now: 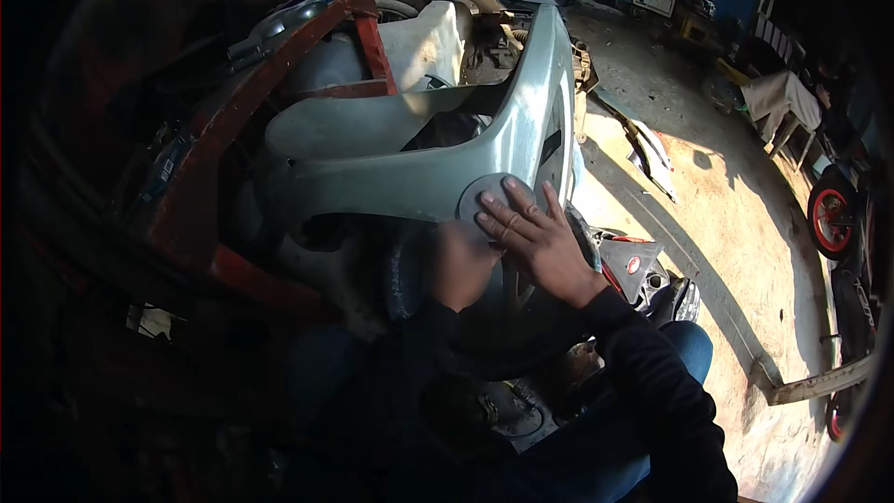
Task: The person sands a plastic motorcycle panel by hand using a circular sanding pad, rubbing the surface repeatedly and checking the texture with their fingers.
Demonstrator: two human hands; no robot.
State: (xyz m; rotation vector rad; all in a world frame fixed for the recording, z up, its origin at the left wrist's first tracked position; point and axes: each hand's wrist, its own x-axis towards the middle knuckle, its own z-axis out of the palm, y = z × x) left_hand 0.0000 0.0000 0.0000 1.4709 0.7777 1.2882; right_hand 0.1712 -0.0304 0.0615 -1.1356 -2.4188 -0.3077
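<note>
**A:** Workshop, daylight from the right. What sits furthest left?

**B:** A rust-red metal frame [279, 65] slants across the shadowed left side, with a pale grey plastic scooter body panel [391, 158] lying against it, so the frame appears to prop the panel at a slope.

**A:** And the person's hands?

**B:** Both meet at the panel's lower edge. The left hand [461, 265], in shade, is curled into a loose fist just under the panel; whether it grips anything cannot be told. The right hand [535, 237] lies open and flat, fingers spread, pressing on a round grey plastic disc cover [489, 197] seated against the panel's near corner. The flat palm looks meant to hold the disc against the panel rather than grasp it.

**A:** Where exactly is the disc?

**B:** On the panel's lower right corner, touching it, partly under the right fingertips, just above the person's blue-trousered knees [684, 345].

**A:** Further right?

**B:** A dark scooter part with a red reflector [633, 265] sits just beside the right wrist. Beyond lies the sunlit concrete floor [736, 224], a flat wooden plank [819, 382] on it, and a red-rimmed motorcycle wheel [832, 219] well apart at the edge.
</note>
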